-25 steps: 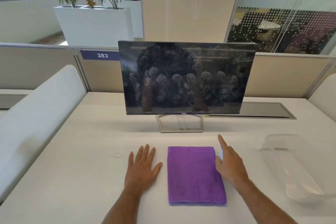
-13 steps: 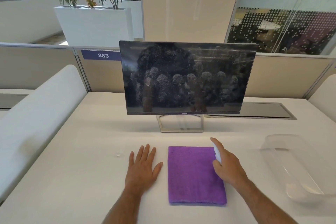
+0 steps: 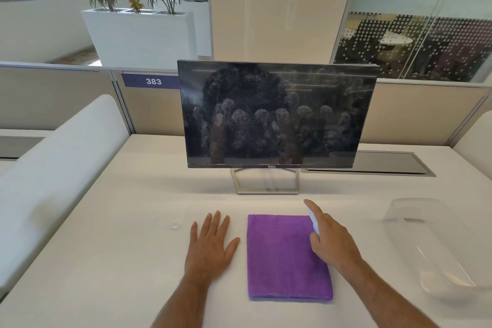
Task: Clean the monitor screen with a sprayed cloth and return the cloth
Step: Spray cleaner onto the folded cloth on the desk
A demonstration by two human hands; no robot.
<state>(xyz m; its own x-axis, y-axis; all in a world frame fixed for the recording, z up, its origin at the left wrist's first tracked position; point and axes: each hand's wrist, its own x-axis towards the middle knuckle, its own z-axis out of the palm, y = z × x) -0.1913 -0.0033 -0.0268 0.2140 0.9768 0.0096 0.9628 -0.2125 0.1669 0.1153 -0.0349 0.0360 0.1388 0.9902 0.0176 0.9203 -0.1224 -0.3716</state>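
A folded purple microfiber cloth lies flat on the white desk, in front of the Dell monitor, whose dark screen is speckled with droplets. The left hand rests open, palm down, just left of the cloth. The right hand grips a small white spray bottle over the cloth's right edge, index finger raised.
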